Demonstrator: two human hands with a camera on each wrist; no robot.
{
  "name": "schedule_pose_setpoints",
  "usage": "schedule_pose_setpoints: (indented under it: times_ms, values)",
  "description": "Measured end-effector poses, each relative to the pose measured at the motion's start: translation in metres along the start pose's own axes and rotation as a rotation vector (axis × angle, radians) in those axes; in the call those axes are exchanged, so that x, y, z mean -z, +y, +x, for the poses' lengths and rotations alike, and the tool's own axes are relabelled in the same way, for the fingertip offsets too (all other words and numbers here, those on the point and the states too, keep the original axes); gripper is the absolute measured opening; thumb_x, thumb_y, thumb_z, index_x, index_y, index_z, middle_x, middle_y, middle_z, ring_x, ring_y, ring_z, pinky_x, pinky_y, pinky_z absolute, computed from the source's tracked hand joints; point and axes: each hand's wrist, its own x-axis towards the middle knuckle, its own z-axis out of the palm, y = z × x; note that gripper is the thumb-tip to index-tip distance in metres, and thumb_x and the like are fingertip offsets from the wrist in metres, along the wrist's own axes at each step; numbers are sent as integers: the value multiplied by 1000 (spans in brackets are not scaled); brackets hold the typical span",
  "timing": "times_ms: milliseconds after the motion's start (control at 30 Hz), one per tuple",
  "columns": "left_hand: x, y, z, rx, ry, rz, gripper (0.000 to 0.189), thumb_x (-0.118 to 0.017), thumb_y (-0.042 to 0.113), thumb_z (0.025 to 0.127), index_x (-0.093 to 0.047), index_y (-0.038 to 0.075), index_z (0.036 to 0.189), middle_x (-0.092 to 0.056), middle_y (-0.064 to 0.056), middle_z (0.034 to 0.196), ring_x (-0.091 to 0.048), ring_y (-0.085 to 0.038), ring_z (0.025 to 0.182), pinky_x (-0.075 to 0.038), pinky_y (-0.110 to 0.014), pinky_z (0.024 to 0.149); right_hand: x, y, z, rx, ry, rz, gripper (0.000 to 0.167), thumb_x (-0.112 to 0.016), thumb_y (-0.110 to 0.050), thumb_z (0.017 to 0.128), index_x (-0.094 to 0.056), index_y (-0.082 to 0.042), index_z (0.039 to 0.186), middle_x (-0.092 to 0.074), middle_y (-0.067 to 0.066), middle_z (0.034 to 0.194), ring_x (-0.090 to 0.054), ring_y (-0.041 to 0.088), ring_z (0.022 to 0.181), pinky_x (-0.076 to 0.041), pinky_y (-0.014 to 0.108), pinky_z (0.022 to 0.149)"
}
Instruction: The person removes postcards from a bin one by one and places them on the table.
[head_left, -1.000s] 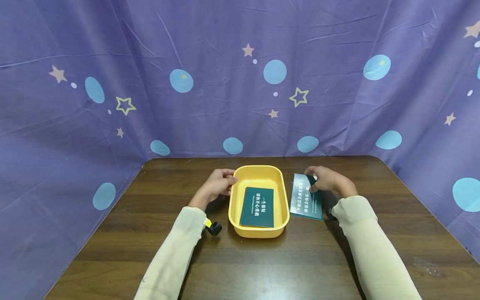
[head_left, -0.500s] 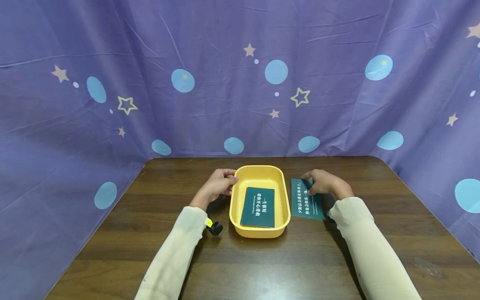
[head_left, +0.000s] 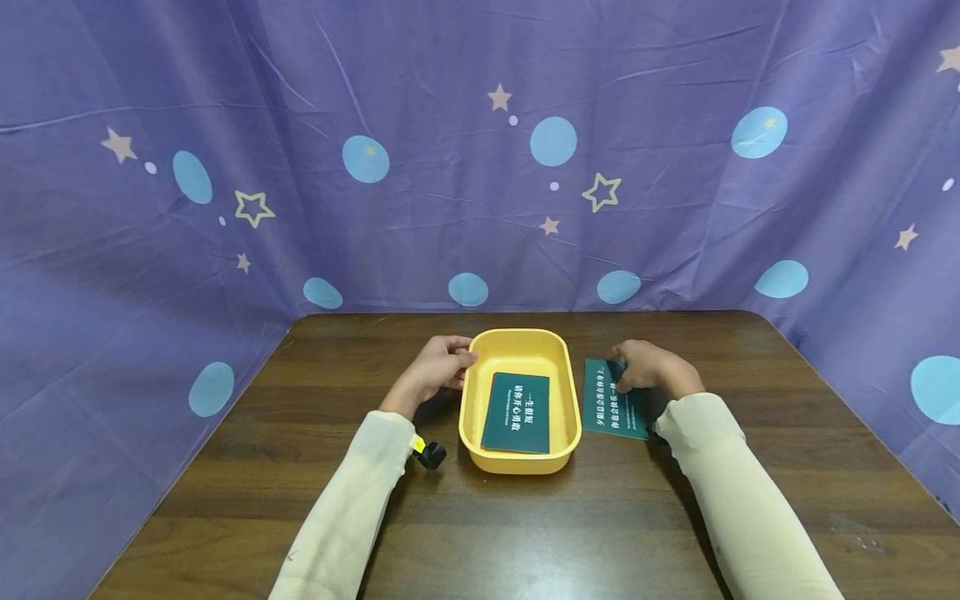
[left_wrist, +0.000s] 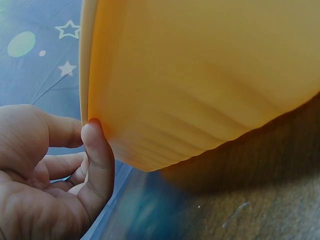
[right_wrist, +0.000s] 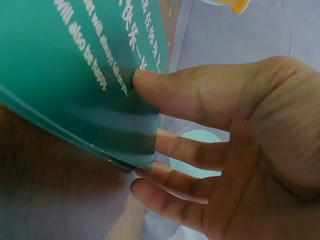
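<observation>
A yellow plastic tray (head_left: 517,463) stands on the table, and my left hand (head_left: 437,367) pinches its left rim near the far corner. In the left wrist view the thumb and a finger meet on that rim. Inside the tray lies a dark green card (head_left: 517,414) with white lettering; a thin orange edge shows under it. Right of the tray is another green card (head_left: 611,408) with white writing. My right hand (head_left: 656,367) pinches its far right corner. The right wrist view shows the thumb on the printed face, fingers behind, and a second layered edge beneath the card (right_wrist: 70,75).
The brown wooden table (head_left: 510,533) extends around the tray. A purple curtain (head_left: 450,242) with stars and blue dots hangs behind the table and along its sides. A small black wrist device (head_left: 431,455) sits by the left sleeve.
The card in my right hand was tilted and shiny one second ago; it has since come down flatter, its far edge lower. The left hand and the tray hold their places.
</observation>
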Motion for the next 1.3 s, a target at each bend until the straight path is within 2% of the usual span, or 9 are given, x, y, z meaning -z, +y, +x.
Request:
schedule_pose_setpoints:
  times_ms: [367, 667, 800, 900, 1067, 1300]
  values:
    - [0, -1, 0, 0, 9, 6, 40, -61, 8, 101, -56, -2, 140, -59, -20, 104, -58, -18, 67, -57, -24, 54, -2, -3, 1, -20, -8, -22, 63, -78, -1, 80, -58, 5, 139, -58, 27, 139, -57, 37, 121, -52, 54, 100]
    - [-1, 1, -1, 0, 9, 3, 40, -61, 7, 102, -56, -3, 140, -59, -21, 105, -58, -16, 67, -56, -23, 53, 1, -6, 1, -17, -4, -109, 58, -79, -6, 82, -62, 1, 137, -63, 22, 132, -53, 46, 123, -45, 63, 103]
    - [-1, 0, 0, -1, 6, 0, 39, -61, 7, 102, -56, -3, 139, -59, -21, 105, -57, -15, 66, -56, -23, 53, 1, -8, 1, 64, 68, -154, 48, -75, -7, 83, -66, 3, 130, -66, 19, 119, -54, 44, 116, -42, 65, 102]
    - [0, 0, 0, -3, 3, 2, 40, -61, 8, 102, -55, -3, 140, -60, -20, 104, -57, -14, 65, -56, -23, 53, 2, -13, 0, 115, 146, -146, 48, -69, -9, 88, -61, 7, 132, -63, 24, 122, -54, 47, 119, -42, 65, 104]
    - [0, -1, 0, -5, -1, -3, 42, -60, 7, 102, -54, -4, 142, -60, -20, 104, -58, -14, 65, -56, -22, 53, 6, -31, -2, 152, 253, -87, 53, -63, -17, 98, -50, 8, 143, -55, 30, 138, -49, 50, 129, -42, 63, 108]
    - [0, 2, -1, -7, -3, -4, 41, -59, 7, 102, -54, -4, 142, -59, -19, 103, -57, -16, 66, -56, -22, 53, 2, -64, -4, 211, 394, -40, 55, -64, -26, 102, -49, 5, 145, -57, 27, 134, -52, 48, 124, -46, 62, 104]
